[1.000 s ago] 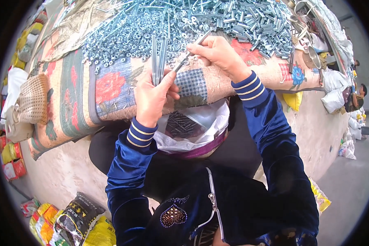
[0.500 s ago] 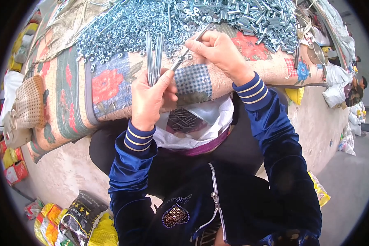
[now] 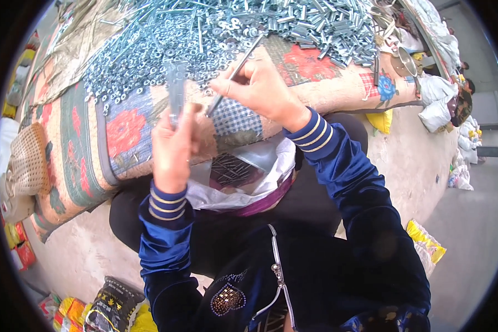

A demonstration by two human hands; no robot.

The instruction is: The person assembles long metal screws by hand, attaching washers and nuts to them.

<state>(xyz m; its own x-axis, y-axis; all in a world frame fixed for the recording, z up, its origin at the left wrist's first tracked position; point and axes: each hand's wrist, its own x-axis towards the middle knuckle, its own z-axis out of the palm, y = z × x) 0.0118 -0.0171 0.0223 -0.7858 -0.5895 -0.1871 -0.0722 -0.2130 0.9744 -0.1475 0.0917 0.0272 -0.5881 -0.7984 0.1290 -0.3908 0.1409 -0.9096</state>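
Observation:
My left hand (image 3: 174, 146) is closed around a bundle of thin metal rods (image 3: 176, 91) that stands upright out of the fist. Both hand and bundle are smeared by motion. In my right hand (image 3: 263, 94) one slim metal rod (image 3: 248, 60) is pinched between thumb and fingers. It slants, its lower end close to my left hand without clearly touching it. Beyond the hands lies a heap of small nuts and washers (image 3: 149, 55), and to its right a pile of short metal sleeves (image 3: 337, 33). Below the hands, a white plastic-lined container (image 3: 282, 166) holds several dark rods (image 3: 229, 169).
A padded patchwork cloth (image 3: 83, 133) covers the work surface, its edge curving before my knees. A perforated tan basket-like thing (image 3: 30, 160) sits at the left edge. Metal tools and a round pan (image 3: 406, 63) lie far right. Filled sacks (image 3: 113, 304) stand on the floor.
My hands have drawn slightly apart at the fingertips. The single rod now shows at full length in my right hand, and the left hand's bundle is blurred. The whole view has shifted.

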